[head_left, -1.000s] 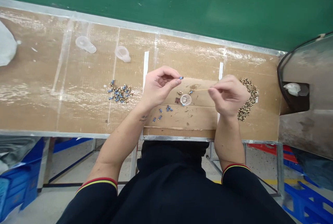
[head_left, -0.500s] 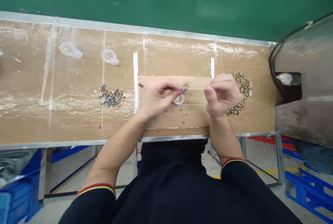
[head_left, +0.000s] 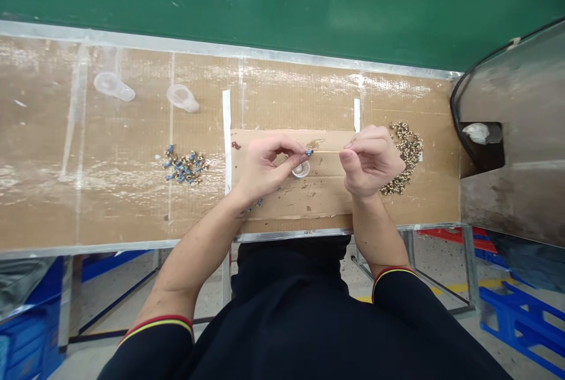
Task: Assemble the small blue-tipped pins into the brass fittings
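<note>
Left hand (head_left: 269, 165) pinches small blue piece (head_left: 309, 152) near clear cup (head_left: 302, 170), right hand (head_left: 373, 159) grips thin stick (head_left: 329, 151) whose tip, apart from that piece a second ago, now meets or nearly meets it over cardboard sheet (head_left: 326, 192), so both hands seem busy on one piece

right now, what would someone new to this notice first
The eye would probably go first to the bare left hand and bare right hand over the middle of the tan cardboard-covered bench; the left fingers pinch a small blue-and-dark piece, the right ones a thin pale stick. Next come the dense heap of small brass-coloured pieces beside the right hand and the smaller blue-and-brass pile off to the left.
</note>
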Demonstrator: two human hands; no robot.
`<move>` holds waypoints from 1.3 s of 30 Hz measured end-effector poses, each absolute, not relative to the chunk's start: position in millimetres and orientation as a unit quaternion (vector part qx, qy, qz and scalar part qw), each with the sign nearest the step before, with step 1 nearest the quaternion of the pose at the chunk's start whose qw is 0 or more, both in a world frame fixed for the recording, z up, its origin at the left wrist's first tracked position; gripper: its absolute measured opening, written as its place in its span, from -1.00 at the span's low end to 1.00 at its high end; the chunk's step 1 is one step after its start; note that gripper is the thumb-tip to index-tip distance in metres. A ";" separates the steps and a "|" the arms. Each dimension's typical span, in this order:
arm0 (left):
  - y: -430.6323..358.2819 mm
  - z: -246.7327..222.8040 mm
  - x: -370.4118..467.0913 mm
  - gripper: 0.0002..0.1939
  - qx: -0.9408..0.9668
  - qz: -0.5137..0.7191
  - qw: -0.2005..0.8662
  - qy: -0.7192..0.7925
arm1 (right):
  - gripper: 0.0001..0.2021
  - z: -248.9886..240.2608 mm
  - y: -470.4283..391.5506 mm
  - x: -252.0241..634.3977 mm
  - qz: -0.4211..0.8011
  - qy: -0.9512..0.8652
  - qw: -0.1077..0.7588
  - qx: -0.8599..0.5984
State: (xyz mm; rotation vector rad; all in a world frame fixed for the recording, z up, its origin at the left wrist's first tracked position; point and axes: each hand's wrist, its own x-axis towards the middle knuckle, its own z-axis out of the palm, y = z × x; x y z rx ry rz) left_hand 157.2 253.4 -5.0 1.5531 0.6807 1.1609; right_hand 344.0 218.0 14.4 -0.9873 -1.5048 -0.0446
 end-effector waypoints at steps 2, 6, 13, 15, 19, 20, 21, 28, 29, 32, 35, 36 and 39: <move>253.4 -4.9 157.3 -0.92 0.647 0.482 0.518 0.285 | -0.84 14.8 218.4 344.2 -0.016 -0.656 0.624 -0.424; 253.3 -4.1 157.2 -0.92 0.646 0.478 0.519 0.291 | -0.84 14.0 218.5 345.3 -0.016 -0.660 0.618 -0.426; 252.2 -3.4 158.2 -0.91 0.637 0.479 0.531 0.288 | -0.79 11.2 217.5 344.6 -0.023 -0.667 0.593 -0.450; 253.1 -2.5 157.7 -0.91 0.633 0.483 0.534 0.284 | -0.79 13.2 218.0 348.4 -0.019 -0.652 0.612 -0.447; 258.6 0.8 152.2 -0.83 0.602 0.498 0.554 0.288 | -0.82 19.9 219.0 363.2 0.010 -0.663 0.622 -0.417; 260.5 1.3 150.3 -0.79 0.589 0.501 0.562 0.293 | -0.86 20.8 218.9 366.1 0.029 -0.691 0.600 -0.402; 262.5 1.5 148.4 -0.75 0.576 0.504 0.570 0.298 | -0.91 21.1 218.6 367.7 0.053 -0.726 0.567 -0.386; 271.2 -3.4 142.4 -0.62 0.521 0.530 0.603 0.290 | -0.81 17.8 215.4 351.4 0.128 -0.879 0.293 -0.354; 271.5 -3.8 142.2 -0.62 0.519 0.529 0.607 0.287 | -0.81 19.1 215.1 351.7 0.143 -0.884 0.279 -0.347; 271.3 -3.4 141.7 -0.63 0.506 0.539 0.613 0.280 | -0.77 24.2 214.6 369.7 0.179 -0.864 0.308 -0.355; 271.3 -1.8 141.4 -0.66 0.487 0.557 0.609 0.285 | -0.78 25.5 214.4 411.7 0.067 -0.734 0.427 -0.524; 271.5 -1.5 141.5 -0.66 0.484 0.559 0.607 0.290 | -0.77 24.4 214.3 428.0 0.003 -0.658 0.453 -0.601; 272.8 -1.6 142.5 -0.67 0.475 0.564 0.600 0.310 | -0.77 16.8 214.0 470.0 -0.045 -0.503 0.403 -0.763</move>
